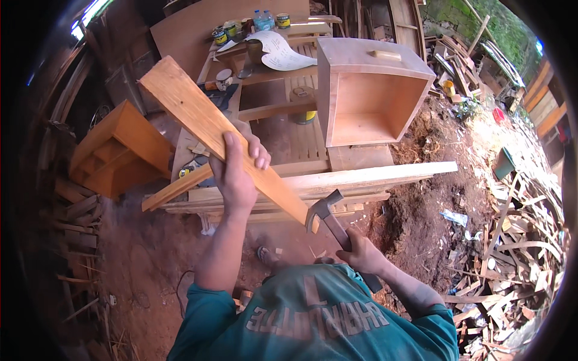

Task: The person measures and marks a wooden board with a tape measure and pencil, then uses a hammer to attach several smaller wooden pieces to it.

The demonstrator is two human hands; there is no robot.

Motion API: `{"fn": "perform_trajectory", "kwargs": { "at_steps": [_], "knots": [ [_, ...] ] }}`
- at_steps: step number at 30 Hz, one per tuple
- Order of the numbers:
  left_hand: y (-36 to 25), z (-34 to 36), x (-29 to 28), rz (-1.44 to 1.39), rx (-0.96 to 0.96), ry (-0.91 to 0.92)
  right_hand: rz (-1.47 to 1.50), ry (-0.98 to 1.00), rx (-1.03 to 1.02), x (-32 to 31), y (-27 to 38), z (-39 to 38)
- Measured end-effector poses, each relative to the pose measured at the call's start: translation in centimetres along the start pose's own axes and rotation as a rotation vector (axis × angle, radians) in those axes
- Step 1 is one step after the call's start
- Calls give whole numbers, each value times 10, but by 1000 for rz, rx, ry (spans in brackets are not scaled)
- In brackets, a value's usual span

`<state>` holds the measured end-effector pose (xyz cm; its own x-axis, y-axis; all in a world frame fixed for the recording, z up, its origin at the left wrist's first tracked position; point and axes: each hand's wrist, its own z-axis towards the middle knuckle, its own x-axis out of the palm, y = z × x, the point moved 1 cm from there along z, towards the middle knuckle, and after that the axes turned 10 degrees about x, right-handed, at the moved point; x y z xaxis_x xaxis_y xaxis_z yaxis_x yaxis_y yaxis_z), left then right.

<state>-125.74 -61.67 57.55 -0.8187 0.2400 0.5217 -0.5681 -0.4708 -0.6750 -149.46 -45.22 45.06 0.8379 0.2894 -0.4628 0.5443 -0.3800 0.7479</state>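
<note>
My left hand [236,174] is wrapped round the middle of a long wooden board [192,108], held up at a slant. Its broad end points to the far left, and its other end comes down toward my right hand. In my right hand [363,253] is a claw hammer [335,227], gripped by its dark handle. The curved claw of its head sits at the board's lower end and appears to touch it. Just beyond the board, several pale planks [373,175] lie along the front of a slatted wooden workbench [355,157].
A drawer [376,114] stands on its side on the bench. Paint cans [220,36], water bottles [264,21] and a paper sheet [283,55] are farther back. An orange-brown cabinet [120,150] is at the left. Wood scraps [518,253] pile up on the right.
</note>
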Motion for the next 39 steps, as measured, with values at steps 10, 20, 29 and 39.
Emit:
{"fn": "perform_trajectory", "kwargs": {
  "at_steps": [10,20,29,39],
  "knots": [
    [-5,23,-26,4,21,-167,1316,622,253,7,41,38],
    [-75,137,-246,46,100,-552,593,689,84,-40,5,-19],
    [-115,61,-156,129,314,-541,-71,-109,-12,-59,-24,-17],
    [-88,-41,-175,104,132,-779,355,194,26,8,53,85]
  ]
}}
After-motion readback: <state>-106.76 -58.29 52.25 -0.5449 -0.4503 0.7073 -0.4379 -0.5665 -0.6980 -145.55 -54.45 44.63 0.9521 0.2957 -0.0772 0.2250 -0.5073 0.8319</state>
